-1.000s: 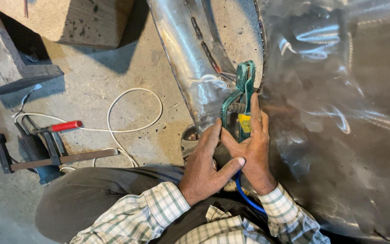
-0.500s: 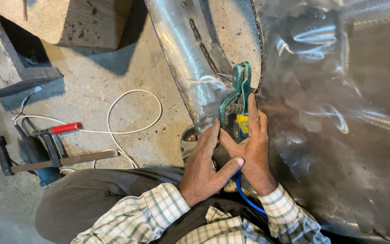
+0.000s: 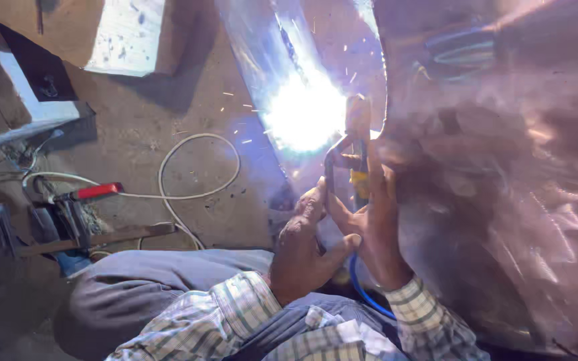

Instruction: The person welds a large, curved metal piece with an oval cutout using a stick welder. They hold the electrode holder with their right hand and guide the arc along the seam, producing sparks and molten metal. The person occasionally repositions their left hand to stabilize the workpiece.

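Note:
My right hand [image 3: 376, 220] grips a welding electrode holder [image 3: 350, 144] with green jaws and a yellow band; a blue cable [image 3: 362, 287] runs down from it. My left hand [image 3: 302, 244] presses against the right hand and the holder's handle from the left. A bright white-blue arc [image 3: 306, 110] burns at the holder's tip on a shiny metal sheet [image 3: 262, 47], throwing sparks. A large curved metal body [image 3: 503, 167] fills the right side, right beside the holder.
A white cable [image 3: 188, 194] loops across the concrete floor. A clamp with a red handle [image 3: 95, 192] and a wooden bar [image 3: 102, 235] lie at the left. A pale block [image 3: 125, 33] stands at the top. My bent knee [image 3: 155, 287] is in front.
The welding arc has struck: a bright flash and sparks now show at the holder's tip, and the scene is tinted by its glare. Both hands stay in place on the holder.

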